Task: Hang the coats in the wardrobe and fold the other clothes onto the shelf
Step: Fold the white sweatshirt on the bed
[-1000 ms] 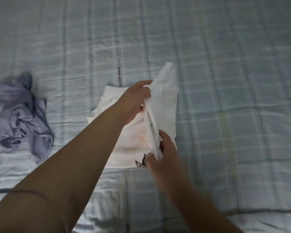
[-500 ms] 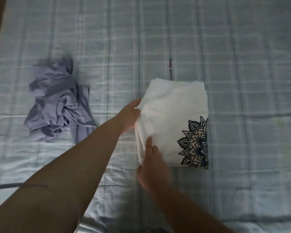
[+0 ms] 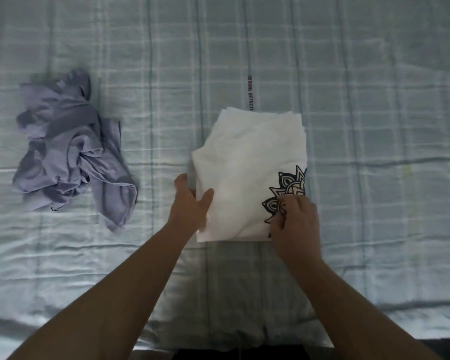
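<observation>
A folded white T-shirt with a black mandala print on its right side lies on the bed in front of me. My left hand holds its near left edge, thumb on top and fingers beside the fold. My right hand has curled fingers on the near right corner, over part of the print. A crumpled lilac garment lies apart on the bed at the left.
A pale blue checked bedspread covers the whole bed. Its near edge runs along the bottom of the view, with dark floor below it.
The raised half of the white T-shirt was folded down flat. My left hand slid nearer along the left edge, and my right hand moved from the near left to the near right corner.
</observation>
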`<state>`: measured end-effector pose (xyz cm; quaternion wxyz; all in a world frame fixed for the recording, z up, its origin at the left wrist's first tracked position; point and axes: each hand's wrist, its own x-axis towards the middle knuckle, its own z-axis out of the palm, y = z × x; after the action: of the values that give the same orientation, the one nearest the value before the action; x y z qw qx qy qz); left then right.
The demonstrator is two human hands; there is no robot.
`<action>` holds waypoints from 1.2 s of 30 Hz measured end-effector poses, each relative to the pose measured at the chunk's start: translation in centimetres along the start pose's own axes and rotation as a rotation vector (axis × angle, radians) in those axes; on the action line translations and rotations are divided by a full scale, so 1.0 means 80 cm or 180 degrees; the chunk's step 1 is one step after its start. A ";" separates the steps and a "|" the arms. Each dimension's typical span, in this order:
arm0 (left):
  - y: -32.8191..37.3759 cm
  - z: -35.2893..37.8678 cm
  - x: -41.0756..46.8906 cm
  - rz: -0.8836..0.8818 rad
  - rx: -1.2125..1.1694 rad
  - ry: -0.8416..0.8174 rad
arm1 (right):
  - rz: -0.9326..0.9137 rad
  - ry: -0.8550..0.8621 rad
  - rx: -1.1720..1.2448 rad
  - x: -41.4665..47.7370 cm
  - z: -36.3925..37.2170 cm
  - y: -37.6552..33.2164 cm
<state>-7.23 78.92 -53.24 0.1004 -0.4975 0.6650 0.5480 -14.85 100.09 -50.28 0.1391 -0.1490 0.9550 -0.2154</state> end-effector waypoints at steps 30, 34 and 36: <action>-0.051 0.044 -0.099 -0.0342 -0.0688 -0.0615 | 0.1846 -0.1236 0.2423 -0.009 -0.028 0.121; -0.091 0.026 -0.101 -0.0629 -0.0276 -0.1138 | 0.2349 -0.1492 0.3205 -0.039 -0.033 0.140; -0.099 0.025 -0.102 -0.0718 -0.0130 -0.1113 | 0.2413 -0.1596 0.3183 -0.051 -0.029 0.149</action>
<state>2.03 85.86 -53.44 0.2650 -0.4680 0.5662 0.6246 -14.53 112.62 -52.87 0.4747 0.2332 0.6655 -0.5266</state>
